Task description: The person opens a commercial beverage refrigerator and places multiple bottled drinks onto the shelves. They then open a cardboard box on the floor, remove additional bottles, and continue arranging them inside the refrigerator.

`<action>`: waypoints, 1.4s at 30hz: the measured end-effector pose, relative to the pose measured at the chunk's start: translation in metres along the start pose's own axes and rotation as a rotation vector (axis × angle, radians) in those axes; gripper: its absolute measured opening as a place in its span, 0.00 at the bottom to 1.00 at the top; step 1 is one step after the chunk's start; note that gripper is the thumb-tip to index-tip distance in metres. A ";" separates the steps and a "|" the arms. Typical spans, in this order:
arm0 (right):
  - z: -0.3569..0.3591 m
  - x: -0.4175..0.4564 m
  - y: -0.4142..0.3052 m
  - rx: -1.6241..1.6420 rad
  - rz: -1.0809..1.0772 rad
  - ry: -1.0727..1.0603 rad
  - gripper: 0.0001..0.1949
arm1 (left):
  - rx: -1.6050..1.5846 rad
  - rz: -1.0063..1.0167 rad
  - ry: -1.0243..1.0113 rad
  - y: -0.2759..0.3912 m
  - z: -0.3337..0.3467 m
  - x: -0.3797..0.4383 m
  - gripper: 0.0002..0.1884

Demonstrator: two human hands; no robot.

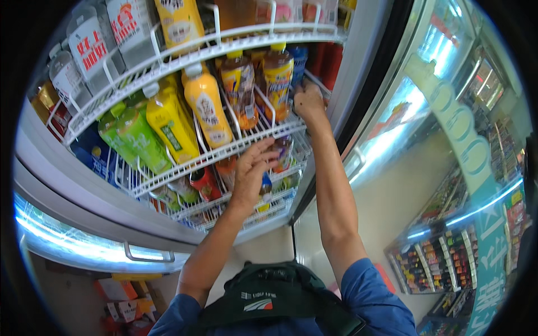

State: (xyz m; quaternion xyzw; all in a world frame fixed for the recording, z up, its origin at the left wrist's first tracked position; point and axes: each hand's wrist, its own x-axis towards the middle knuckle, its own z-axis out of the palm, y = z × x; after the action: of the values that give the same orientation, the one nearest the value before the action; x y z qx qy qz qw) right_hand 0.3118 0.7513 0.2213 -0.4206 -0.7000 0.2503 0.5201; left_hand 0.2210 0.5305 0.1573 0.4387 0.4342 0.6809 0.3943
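My right hand (pixel 309 101) reaches into the right end of a white wire shelf (pixel 218 157) in a drinks cooler. Its fingertips are at a blue container (pixel 298 61), and whether they grip it cannot be told. Beside it stand dark tea bottles with yellow caps (pixel 278 80). My left hand (pixel 254 172) is raised at the shelf's front edge with its fingers apart, holding nothing visible. Left along the same shelf are an orange bottle with a white cap (pixel 208 109), a yellow bottle (pixel 170 122) and green bottles (pixel 141 134).
An upper wire shelf (pixel 176 54) holds large clear bottles (pixel 86 46). Lower shelves with drinks lie below my left hand. The cooler's frame (pixel 351 63) and a glass door with a handle (pixel 359 161) are at the right. Another door handle (pixel 147 256) and boxes (pixel 126 311) are lower left.
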 end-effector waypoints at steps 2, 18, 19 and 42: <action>-0.008 -0.052 -0.004 0.028 -0.178 0.180 0.13 | 0.031 -0.010 0.037 -0.004 -0.018 -0.014 0.26; 0.029 -0.280 0.084 -0.198 0.012 -0.450 0.43 | 0.658 -0.178 0.107 -0.099 -0.069 -0.066 0.27; 0.029 -0.278 0.083 -0.161 -0.002 -0.429 0.41 | 0.697 -0.110 0.094 -0.102 -0.069 -0.067 0.27; -0.121 -0.161 -0.109 0.114 -0.420 0.160 0.34 | 0.644 0.502 0.047 0.046 0.052 0.008 0.36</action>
State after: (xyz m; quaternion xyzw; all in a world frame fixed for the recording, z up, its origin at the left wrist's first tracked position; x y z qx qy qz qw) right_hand 0.4061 0.5470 0.2641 -0.2541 -0.7133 0.1415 0.6377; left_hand 0.2600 0.5365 0.2145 0.6162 0.5135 0.5952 0.0486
